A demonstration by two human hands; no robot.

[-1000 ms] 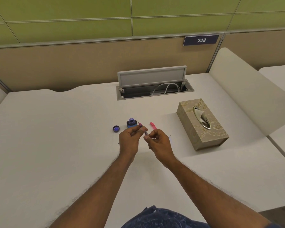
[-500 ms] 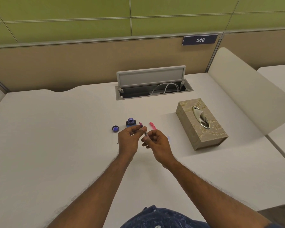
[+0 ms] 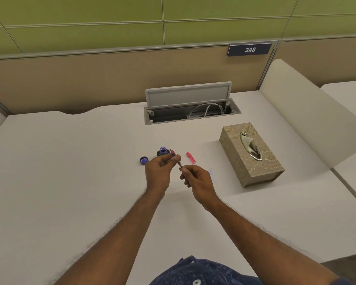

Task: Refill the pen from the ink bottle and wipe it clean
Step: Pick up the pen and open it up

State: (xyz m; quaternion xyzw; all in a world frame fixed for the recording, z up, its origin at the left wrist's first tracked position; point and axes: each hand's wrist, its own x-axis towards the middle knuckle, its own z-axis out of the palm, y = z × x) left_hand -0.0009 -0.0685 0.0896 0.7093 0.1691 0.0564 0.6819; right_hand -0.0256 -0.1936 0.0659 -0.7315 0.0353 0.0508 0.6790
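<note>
Pen refill station, largest item first: white desk (image 3: 70, 182), bare except at centre. Tissue box (image 3: 251, 155) stands to the right, well apart from the hands, one tissue standing up from its slot. Left hand (image 3: 158, 171) pinches the pen (image 3: 176, 160) near its pink front end; right hand (image 3: 197, 179) closes fingertips on the rear end, probably the converter knob. Pen is held above the desk, just in front of the open ink bottle (image 3: 163, 151). Pink pen cap (image 3: 191, 157) lies between bottle and box; bottle cap (image 3: 143, 160) lies left, inside up. Risks: left knuckles sit close to the uncapped bottle, so a nudge could tip it; over-twisting may drip ink onto the desk.
</note>
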